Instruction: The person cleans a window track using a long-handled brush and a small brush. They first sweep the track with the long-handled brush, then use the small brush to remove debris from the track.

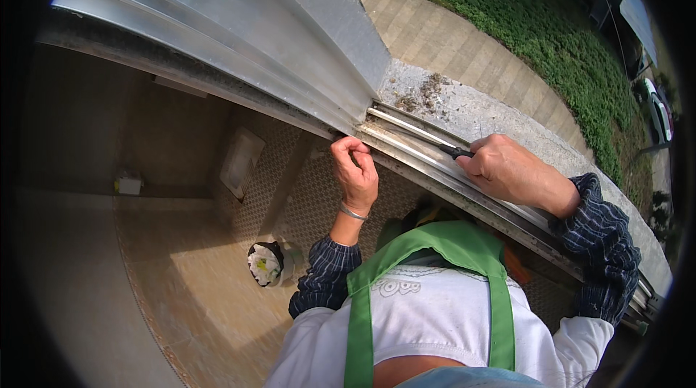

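Observation:
My right hand (pixel 503 170) is closed around the black handle of a thin-shafted tool (pixel 455 151), perhaps a screwdriver. Its shaft lies along the metal window track (pixel 418 143) and points towards the frame's corner; the tip is hard to make out. At the inner edge of the track, close to the foot of the upright metal window frame (pixel 326 73), is my left hand (pixel 356 168). Its fingers are curled against the edge, and whether they pinch anything cannot be told.
Dirt crumbs (pixel 429 92) lie on the concrete ledge (pixel 467 111) outside. Below on the inner side are a bin with white contents (pixel 265 264), a squat toilet (pixel 242 162) and a patterned tile floor (pixel 326 187). Beyond the ledge are a paved strip (pixel 435 29) and grass (pixel 522 24).

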Tool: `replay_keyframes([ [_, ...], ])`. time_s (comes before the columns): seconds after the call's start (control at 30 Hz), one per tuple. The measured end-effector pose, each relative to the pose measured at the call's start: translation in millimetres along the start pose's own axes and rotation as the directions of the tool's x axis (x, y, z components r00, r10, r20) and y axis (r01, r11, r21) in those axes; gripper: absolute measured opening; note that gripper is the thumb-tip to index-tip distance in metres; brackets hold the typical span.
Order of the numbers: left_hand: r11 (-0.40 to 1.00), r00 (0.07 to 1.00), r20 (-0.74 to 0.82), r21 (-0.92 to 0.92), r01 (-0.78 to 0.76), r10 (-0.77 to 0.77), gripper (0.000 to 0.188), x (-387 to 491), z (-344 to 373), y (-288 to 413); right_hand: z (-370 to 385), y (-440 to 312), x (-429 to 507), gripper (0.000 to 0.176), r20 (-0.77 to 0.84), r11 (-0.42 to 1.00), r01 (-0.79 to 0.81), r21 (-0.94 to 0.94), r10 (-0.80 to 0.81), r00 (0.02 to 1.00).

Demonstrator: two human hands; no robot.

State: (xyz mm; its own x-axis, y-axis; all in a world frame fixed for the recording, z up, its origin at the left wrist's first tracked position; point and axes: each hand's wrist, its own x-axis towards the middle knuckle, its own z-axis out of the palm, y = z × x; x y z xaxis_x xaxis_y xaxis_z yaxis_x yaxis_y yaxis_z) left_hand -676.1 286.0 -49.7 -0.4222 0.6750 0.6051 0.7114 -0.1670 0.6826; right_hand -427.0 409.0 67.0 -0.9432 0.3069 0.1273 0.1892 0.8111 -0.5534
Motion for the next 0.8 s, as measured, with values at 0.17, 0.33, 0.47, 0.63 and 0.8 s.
replay_keyframes([
  [0.17,1.0,1.0,-0.006,0.008,-0.019,0.019,0.022,1,-1,0,25,-8,19,0.012,0.017,0.912,0.075,-0.404,-0.074,0.997],
  [0.33,1.0,0.999,-0.033,0.003,0.016,-0.016,0.019,1,0,3,30,-5,23,0.022,0.067,0.899,0.091,-0.429,-0.069,0.995],
  [0.47,1.0,0.999,-0.035,-0.006,0.008,-0.008,0.019,1,0,4,22,4,29,0.027,0.079,0.942,0.107,-0.319,-0.086,0.993],
  [0.63,0.999,0.999,-0.032,-0.033,-0.002,0.001,0.019,1,1,3,14,24,34,0.033,0.047,0.987,0.159,-0.017,-0.158,0.986],
  [0.8,0.999,1.0,-0.023,-0.032,0.016,-0.017,0.019,0,1,2,21,31,32,0.035,-0.011,0.989,0.14,0.046,-0.139,0.99],
])
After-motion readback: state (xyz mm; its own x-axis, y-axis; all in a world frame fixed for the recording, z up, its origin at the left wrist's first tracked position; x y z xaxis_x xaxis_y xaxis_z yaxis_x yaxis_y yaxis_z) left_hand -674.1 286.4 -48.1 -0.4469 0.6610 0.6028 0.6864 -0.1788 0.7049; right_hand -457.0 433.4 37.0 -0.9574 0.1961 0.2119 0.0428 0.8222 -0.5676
